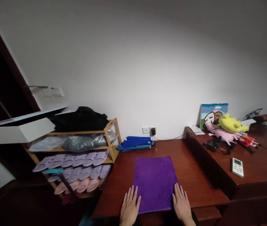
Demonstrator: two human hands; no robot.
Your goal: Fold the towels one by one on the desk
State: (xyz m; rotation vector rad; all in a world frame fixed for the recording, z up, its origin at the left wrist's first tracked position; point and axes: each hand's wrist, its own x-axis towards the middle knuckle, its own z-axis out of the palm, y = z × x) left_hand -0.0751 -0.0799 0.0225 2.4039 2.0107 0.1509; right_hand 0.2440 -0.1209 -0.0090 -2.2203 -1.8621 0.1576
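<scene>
A purple cloth (155, 183) lies spread flat on the reddish-brown wooden table (194, 185), its near edge close to the table's front edge. My left hand (130, 205) rests at the cloth's left side near the lower corner, palm down with fingers stretched forward. On the opposite side, my right hand (181, 202) lies flat by the lower right edge, fingertips touching the cloth's border. Neither hand grips anything. Folded blue cloths (135, 142) with green edging are stacked at the table's back left, against the wall.
A wooden shoe rack (111, 141) with lilac slippers (79, 159) and a black bag (80, 119) stands left. On the raised surface at right are plush toys (232, 124), a white remote (237, 167) and a picture (212, 114). A black plug (153, 131) sits in the wall socket.
</scene>
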